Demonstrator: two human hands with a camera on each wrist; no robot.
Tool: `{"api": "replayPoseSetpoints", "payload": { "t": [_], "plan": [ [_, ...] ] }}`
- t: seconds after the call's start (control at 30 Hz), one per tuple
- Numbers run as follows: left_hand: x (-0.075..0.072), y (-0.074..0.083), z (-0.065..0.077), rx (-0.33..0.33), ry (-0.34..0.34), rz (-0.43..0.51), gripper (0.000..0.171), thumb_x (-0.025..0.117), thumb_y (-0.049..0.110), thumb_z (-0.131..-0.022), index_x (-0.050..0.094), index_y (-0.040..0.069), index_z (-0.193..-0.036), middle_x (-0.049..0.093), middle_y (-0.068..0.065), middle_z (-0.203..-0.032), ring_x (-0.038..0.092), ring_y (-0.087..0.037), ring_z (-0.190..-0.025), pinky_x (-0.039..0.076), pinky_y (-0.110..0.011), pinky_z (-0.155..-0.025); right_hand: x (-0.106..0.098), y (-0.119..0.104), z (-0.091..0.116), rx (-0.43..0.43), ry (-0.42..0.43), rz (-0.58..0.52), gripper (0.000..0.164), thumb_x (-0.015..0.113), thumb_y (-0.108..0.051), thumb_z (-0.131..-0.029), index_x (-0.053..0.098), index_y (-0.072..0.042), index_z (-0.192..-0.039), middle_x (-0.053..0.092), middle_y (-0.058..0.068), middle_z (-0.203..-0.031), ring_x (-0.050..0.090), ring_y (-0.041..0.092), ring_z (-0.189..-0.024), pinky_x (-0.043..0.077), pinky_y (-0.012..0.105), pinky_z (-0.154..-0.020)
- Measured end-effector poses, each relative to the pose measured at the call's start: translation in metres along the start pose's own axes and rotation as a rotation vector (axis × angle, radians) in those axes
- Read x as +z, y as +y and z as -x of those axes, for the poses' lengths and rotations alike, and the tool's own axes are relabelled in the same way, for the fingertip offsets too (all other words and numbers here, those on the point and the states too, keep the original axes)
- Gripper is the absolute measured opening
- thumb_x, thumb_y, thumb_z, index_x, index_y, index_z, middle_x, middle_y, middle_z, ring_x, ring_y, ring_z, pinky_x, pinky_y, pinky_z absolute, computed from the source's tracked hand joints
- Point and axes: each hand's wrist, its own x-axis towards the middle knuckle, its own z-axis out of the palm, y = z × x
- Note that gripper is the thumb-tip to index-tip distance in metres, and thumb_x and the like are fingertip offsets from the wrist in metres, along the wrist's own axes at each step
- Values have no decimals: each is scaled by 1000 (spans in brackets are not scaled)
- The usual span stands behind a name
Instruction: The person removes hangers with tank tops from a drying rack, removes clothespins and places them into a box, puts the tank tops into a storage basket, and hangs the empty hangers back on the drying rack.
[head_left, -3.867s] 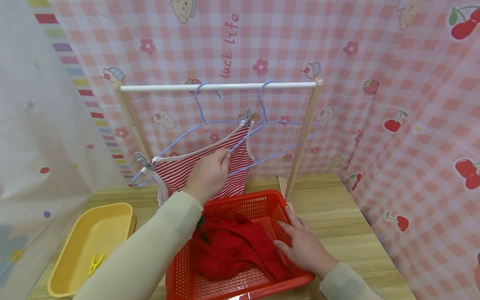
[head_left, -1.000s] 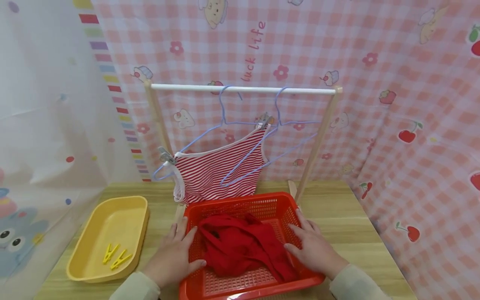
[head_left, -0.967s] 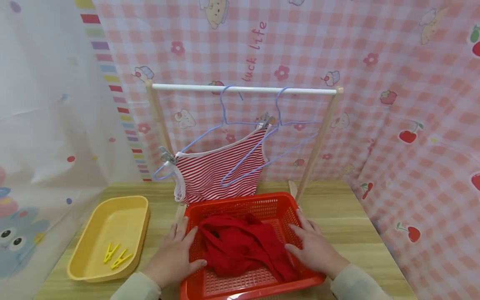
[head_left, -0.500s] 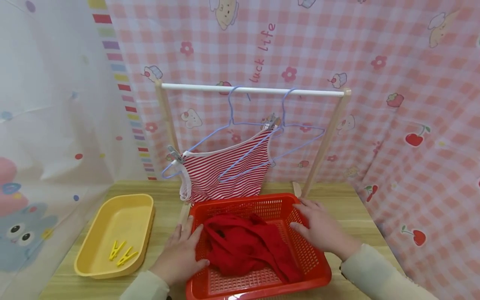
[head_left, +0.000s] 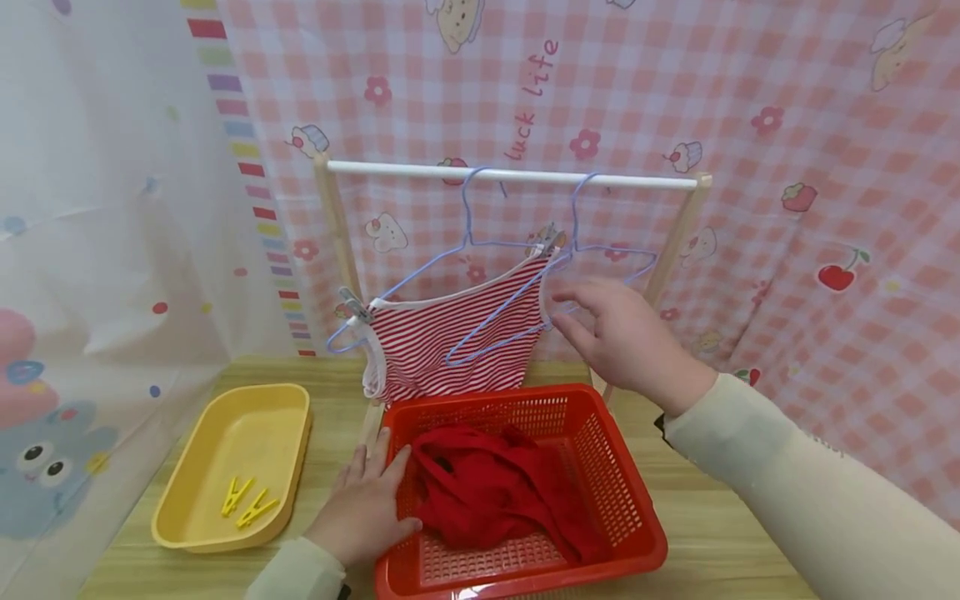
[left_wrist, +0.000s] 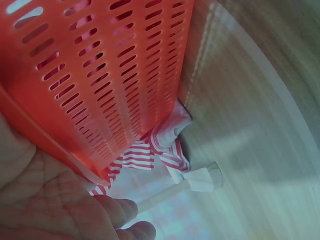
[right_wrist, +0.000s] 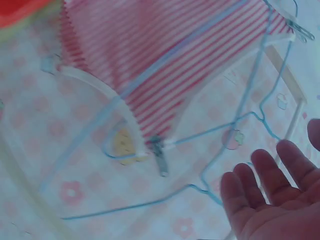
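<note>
My left hand point(head_left: 363, 508) rests with spread fingers on the left rim of a red plastic basket point(head_left: 652, 533). A crumpled red garment point(head_left: 480, 492) lies in the basket. My right hand point(head_left: 630, 342) is raised beyond the basket's right side, fingers relaxed, overlapping the lower right part of a bare blue wire hanger point(head_left: 576, 218); nothing is in its grasp. In the right wrist view its fingertips point(right_wrist: 232, 187) are near that hanger's wire. A red-and-white striped tank top point(head_left: 457, 342) hangs on the other blue hanger point(head_left: 467, 204), fastened by two grey clothespins point(head_left: 356, 305).
Both hangers hook over the white bar point(head_left: 405, 170) of a small wooden-legged rack point(head_left: 337, 225). On the left, a yellow tray point(head_left: 176, 483) holds two yellow clothespins point(head_left: 257, 508). A wooden table point(head_left: 712, 508) lies beneath, with pink checked cloth point(head_left: 622, 75) behind.
Earlier my left hand was at the bare hanger; it then came down to the basket's left rim. My right hand has now left the right rim and risen toward that hanger.
</note>
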Motion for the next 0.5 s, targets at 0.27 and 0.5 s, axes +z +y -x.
{"api": "replayPoseSetpoints", "payload": {
  "t": [0.27,0.5],
  "plan": [
    [-4,3,2,-1,-4,1,96,85,44,-84,40,9,-162,14,-23,-175,19,-61,-154,25,-76,-120,-15,-24,-48,-93,78,37,31,61,-20,-106,71,0,-128,73,17,-128,64,36,-122,48,53,-110],
    [-4,3,3,3,8,3,96,86,43,-83,41,9,-161,14,-23,-175,20,-61,-154,25,-75,-120,-10,-32,-83,-64,-21,116,36,61,-24,-106,68,-1,-134,70,17,-134,60,37,-131,42,52,-118]
  ]
}}
